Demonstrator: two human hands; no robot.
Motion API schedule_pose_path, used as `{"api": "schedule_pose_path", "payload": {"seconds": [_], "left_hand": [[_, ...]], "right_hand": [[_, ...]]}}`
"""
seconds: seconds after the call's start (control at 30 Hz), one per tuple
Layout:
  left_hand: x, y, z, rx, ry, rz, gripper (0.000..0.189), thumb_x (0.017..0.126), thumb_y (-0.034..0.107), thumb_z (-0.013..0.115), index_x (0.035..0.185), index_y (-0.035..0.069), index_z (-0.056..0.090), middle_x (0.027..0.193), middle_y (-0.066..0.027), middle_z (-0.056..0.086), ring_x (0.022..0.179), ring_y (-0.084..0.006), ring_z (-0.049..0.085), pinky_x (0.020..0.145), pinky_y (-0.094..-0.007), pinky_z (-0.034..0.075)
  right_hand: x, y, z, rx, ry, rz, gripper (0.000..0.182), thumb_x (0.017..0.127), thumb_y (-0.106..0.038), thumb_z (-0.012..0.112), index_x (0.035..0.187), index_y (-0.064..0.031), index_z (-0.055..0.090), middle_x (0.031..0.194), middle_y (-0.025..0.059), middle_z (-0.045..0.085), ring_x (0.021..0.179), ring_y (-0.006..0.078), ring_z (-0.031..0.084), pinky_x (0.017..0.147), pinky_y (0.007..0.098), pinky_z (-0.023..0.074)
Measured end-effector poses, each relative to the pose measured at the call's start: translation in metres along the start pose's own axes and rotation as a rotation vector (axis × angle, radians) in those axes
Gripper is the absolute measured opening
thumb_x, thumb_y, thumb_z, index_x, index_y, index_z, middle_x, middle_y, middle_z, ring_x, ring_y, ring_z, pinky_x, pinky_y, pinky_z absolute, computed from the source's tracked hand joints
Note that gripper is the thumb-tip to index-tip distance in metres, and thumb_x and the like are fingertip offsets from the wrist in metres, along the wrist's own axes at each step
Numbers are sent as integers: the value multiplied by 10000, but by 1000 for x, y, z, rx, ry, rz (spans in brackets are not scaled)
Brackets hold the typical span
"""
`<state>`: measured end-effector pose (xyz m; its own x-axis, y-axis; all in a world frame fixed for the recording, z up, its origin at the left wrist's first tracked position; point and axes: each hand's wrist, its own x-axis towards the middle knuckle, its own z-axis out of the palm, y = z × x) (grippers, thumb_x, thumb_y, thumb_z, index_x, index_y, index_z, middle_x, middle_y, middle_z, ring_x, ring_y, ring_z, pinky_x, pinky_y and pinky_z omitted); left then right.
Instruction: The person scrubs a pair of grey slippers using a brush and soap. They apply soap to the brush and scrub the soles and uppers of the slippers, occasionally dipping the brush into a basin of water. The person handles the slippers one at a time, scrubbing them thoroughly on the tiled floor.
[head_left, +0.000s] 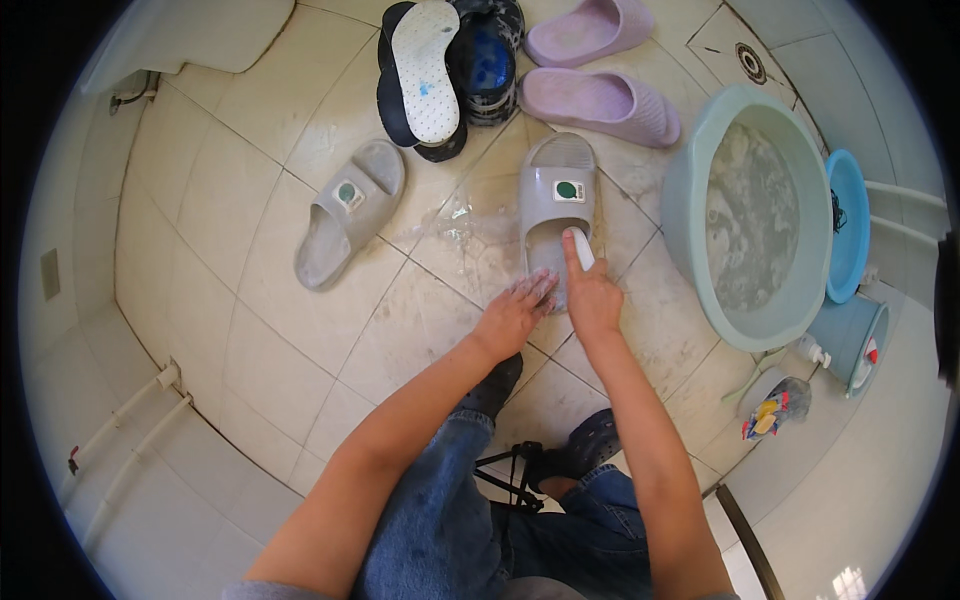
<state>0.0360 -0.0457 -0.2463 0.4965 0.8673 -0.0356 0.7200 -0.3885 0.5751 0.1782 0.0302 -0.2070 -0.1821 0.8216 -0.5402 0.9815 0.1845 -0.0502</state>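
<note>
A grey slide sandal (559, 206) with a green-and-white patch on its strap lies on the floor, toe pointing away from me. At its heel end, my left hand (511, 315) holds the sandal, with the fingers wet and partly foamy. My right hand (592, 296) grips a white tool (581, 249), perhaps a scrub brush, against the footbed just behind the strap. Its working side is hidden. The matching grey slide sandal (349, 214) lies tilted to the left, out of my hands.
A pale green basin (679, 217) of cloudy, foamy water stands right, near a blue basin (851, 277) and a bucket (836, 330). Lilac slides (600, 105), a white insole (426, 71) and dark shoes (487, 75) lie beyond. A pump bottle (810, 349) and a floor drain (751, 63) are at right.
</note>
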Motion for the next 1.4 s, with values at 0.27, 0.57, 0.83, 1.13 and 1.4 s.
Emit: {"api": "schedule_pose_path", "payload": {"seconds": [0.27, 0.57, 0.83, 1.13, 1.4], "left_hand": [[2, -1, 8, -130, -89, -102, 364, 813, 92, 507, 1168, 58, 581, 1347, -164, 439, 1286, -326, 371, 1067, -418, 314], [3, -3, 3, -60, -189, -99, 330, 833, 152, 508, 1137, 79, 613, 1327, -125, 458, 1264, -289, 396, 1076, -427, 302], [-2, -6, 5, 6, -204, -55, 329, 777, 104, 529, 1087, 75, 638, 1283, -141, 486, 1267, -314, 386, 1087, -440, 283], [4, -5, 2, 39, -211, 3, 362, 758, 97, 534, 1106, 95, 636, 1344, -135, 430, 1293, -298, 359, 1101, -447, 253], [3, -1, 2, 113, -308, 2, 393, 762, 99, 532, 1146, 111, 612, 1356, -125, 415, 1314, -297, 331, 1109, -445, 234]], "right_hand": [[9, -29, 14, 262, 79, 42, 659, 863, -219, 508, 1447, -257, 206, 904, 247, 568, 705, 367, 625, 610, 457, 500], [21, -37, 8, 593, 41, -21, 556, 921, -242, 456, 1428, -236, 228, 947, 244, 609, 767, 449, 597, 683, 509, 474], [-8, -15, 17, 327, 10, -130, 550, 896, -263, 520, 1399, -256, 298, 824, 202, 584, 675, 367, 621, 583, 470, 496], [4, -15, 19, 282, 86, -77, 595, 900, -283, 510, 1427, -277, 234, 897, 217, 568, 653, 377, 621, 571, 468, 501], [41, -23, 28, 119, 184, -121, 581, 897, -278, 516, 1419, -288, 259, 862, 197, 540, 618, 347, 621, 524, 431, 503]]}}
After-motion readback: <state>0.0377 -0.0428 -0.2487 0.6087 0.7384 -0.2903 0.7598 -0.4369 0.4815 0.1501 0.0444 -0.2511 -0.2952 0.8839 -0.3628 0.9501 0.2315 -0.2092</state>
